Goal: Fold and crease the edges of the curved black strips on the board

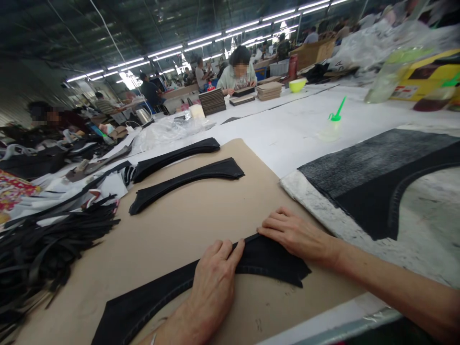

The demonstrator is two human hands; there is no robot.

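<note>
A long curved black fabric piece point(266, 261) lies across the near part of a brown cardboard sheet point(179, 225). My left hand point(213, 282) lies flat on its middle, fingers stretched forward and close together. My right hand point(294, 235) rests flat on its right end, fingers pointing left along the upper edge. Neither hand grips anything. Two more curved black pieces point(187, 184) point(176, 158) lie side by side farther back on the cardboard.
A heap of thin black strips point(46, 249) sits at the left. A dark mat on a speckled board point(373, 177) lies to the right. A small bottle with a green nozzle point(332, 127) stands on the white table. Other people work at tables behind.
</note>
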